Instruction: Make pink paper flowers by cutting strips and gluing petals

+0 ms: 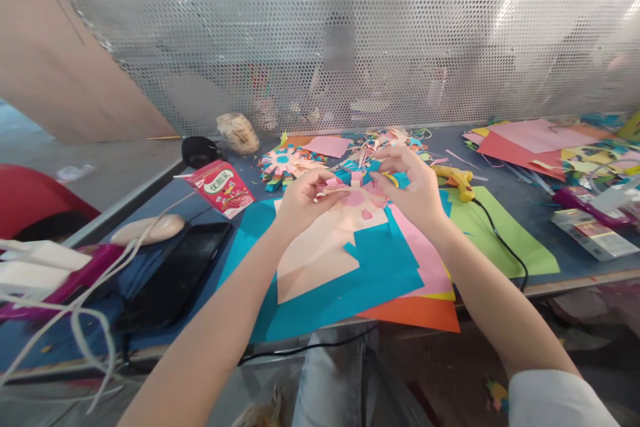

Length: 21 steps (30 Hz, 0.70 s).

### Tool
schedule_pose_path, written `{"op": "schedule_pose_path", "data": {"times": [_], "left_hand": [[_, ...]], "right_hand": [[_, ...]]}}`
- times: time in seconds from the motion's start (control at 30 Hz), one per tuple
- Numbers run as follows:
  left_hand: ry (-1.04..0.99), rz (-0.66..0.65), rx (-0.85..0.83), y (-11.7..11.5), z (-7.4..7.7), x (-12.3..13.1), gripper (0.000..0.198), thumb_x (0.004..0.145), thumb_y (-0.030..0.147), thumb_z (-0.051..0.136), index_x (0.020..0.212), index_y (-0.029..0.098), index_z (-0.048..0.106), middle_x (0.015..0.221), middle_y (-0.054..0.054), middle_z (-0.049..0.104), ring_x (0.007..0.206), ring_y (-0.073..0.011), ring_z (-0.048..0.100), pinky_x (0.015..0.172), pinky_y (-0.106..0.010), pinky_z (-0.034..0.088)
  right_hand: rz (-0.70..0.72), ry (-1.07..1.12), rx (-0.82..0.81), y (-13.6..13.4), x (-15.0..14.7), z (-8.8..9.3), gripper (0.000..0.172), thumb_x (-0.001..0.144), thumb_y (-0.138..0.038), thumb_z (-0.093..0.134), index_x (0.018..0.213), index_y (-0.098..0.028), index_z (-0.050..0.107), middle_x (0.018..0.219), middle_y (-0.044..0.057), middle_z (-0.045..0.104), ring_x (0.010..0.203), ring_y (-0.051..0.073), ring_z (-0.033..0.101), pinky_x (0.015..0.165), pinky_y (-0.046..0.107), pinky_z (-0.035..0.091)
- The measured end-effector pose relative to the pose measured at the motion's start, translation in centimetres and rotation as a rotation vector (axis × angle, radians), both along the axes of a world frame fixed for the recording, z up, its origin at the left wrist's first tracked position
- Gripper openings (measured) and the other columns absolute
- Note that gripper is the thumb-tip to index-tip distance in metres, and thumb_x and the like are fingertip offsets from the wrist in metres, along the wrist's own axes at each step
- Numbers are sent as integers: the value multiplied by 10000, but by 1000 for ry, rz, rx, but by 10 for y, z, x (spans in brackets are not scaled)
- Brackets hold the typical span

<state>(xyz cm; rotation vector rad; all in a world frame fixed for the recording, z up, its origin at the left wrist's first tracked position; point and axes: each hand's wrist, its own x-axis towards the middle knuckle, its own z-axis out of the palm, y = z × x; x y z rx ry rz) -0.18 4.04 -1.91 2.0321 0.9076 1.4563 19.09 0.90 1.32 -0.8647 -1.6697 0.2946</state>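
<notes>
A paper flower (356, 197) with a pink round centre and pale petals lies over the cut sheets. My left hand (304, 205) pinches its left edge between thumb and fingers. At the flower's upper right is my right hand (411, 185), thumb and fingers curved but apart, with nothing visible between them. Beneath both hands are a notched pale pink sheet (305, 263) and a larger blue sheet (385, 260). A yellow glue gun (457, 180) rests just right of my right hand. Something yellow and curved shows partly behind that hand's fingers.
Finished paper flowers (283, 160) and paper scraps lie behind. Left are a red drink carton (225, 188), a black phone (175, 273), and a power strip (95, 273) with white cables. A green sheet (505, 233) and stacked paper (545, 137) lie right. A perforated metal panel (300, 33) stands behind.
</notes>
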Motion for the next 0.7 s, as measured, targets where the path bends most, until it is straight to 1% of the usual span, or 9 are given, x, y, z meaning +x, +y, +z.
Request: {"op": "schedule_pose_path", "data": {"times": [0.07, 0.13, 0.23, 0.3, 0.4, 0.43, 0.5, 0.57, 0.7], "left_hand": [[19, 66, 73, 0, 0, -1, 269, 689, 304, 709, 876, 174, 565, 843, -28, 632, 735, -134, 625, 606, -247, 517], [73, 157, 224, 1, 1, -3, 259, 725, 272, 679, 941, 186, 566, 876, -35, 653, 764, -140, 634, 623, -245, 513], [234, 271, 602, 2, 4, -10, 158, 774, 189, 617, 928, 205, 586, 851, -31, 679, 824, -158, 642, 728, -282, 511], [344, 298, 840, 3, 6, -14, 140, 780, 153, 602, 908, 211, 594, 838, -32, 688, 836, -169, 646, 782, -313, 499], [475, 294, 1002, 4, 6, -16, 142, 794, 159, 592, 923, 219, 596, 848, -33, 696, 833, -170, 654, 792, -322, 483], [512, 290, 1017, 5, 5, -16, 136, 803, 171, 584, 928, 223, 596, 849, -32, 698, 836, -168, 656, 788, -319, 479], [568, 280, 1027, 5, 3, -15, 125, 817, 189, 570, 933, 229, 596, 842, -28, 699, 838, -169, 656, 782, -318, 472], [601, 267, 1008, 6, 0, -14, 119, 825, 195, 559, 934, 232, 593, 839, -25, 697, 841, -171, 654, 781, -322, 466], [576, 243, 944, 6, -3, -14, 108, 832, 207, 556, 933, 228, 587, 844, -34, 690, 852, -179, 648, 774, -327, 452]], "right_hand": [[14, 22, 19, 2, 3, 3, 201, 783, -231, 561, 981, -197, 561, 901, 19, 673, 835, 129, 649, 732, 271, 494], [-51, 21, 57, 7, 13, 7, 191, 827, -265, 503, 995, -191, 557, 932, 44, 677, 870, 140, 644, 732, 282, 492], [-407, -130, 35, 18, 42, 9, 196, 817, -296, 492, 947, -178, 578, 917, 81, 675, 864, 189, 627, 770, 356, 479], [-764, -335, -140, 26, 67, 5, 265, 784, -358, 530, 921, -143, 602, 946, 145, 660, 958, 277, 587, 827, 466, 441], [-1149, -506, -632, 37, 102, -10, 608, 745, -545, 537, 1063, -28, 573, 1074, 281, 585, 1075, 388, 519, 855, 550, 397], [-1189, -522, -775, 41, 111, -16, 700, 716, -606, 538, 1097, -19, 564, 1107, 294, 565, 1095, 400, 507, 871, 550, 389], [-1125, -559, -1012, 48, 123, -25, 744, 684, -652, 542, 1130, -57, 561, 1130, 271, 568, 1092, 390, 526, 866, 534, 407], [-1088, -563, -1073, 54, 129, -31, 718, 669, -603, 588, 1177, -99, 531, 1139, 232, 584, 1085, 359, 549, 855, 501, 435], [-1040, -531, -1041, 58, 134, -34, 638, 683, -483, 601, 1183, -95, 522, 1140, 214, 598, 1076, 325, 571, 853, 429, 461]]}}
